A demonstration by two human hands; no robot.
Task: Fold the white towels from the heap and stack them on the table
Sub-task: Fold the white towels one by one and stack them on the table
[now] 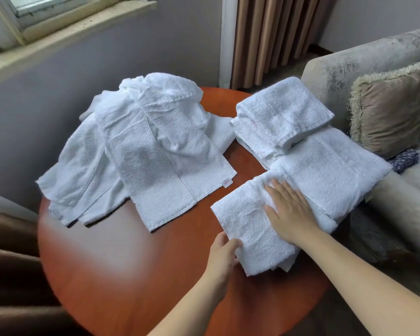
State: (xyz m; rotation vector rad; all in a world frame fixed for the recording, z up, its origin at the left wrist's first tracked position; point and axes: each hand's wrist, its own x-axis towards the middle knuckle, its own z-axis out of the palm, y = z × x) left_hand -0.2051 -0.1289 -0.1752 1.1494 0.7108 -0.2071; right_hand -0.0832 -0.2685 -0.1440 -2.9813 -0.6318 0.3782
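Head-worn wide view, looking forward and down, close over round table [121, 263]

Soft, moderately bright daylight from white-framed window [46, 10] beyond round reddish-brown wooden table [131, 275]. Pale hazy glare across table's left side. Shadows faint. Wide-angle bending at edges; slight overall softness; dim left of table.

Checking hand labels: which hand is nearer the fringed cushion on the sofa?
Right. The right hand lies flat on the folded towel, toward the cushion; the left hand grips that towel's near corner, farther away.
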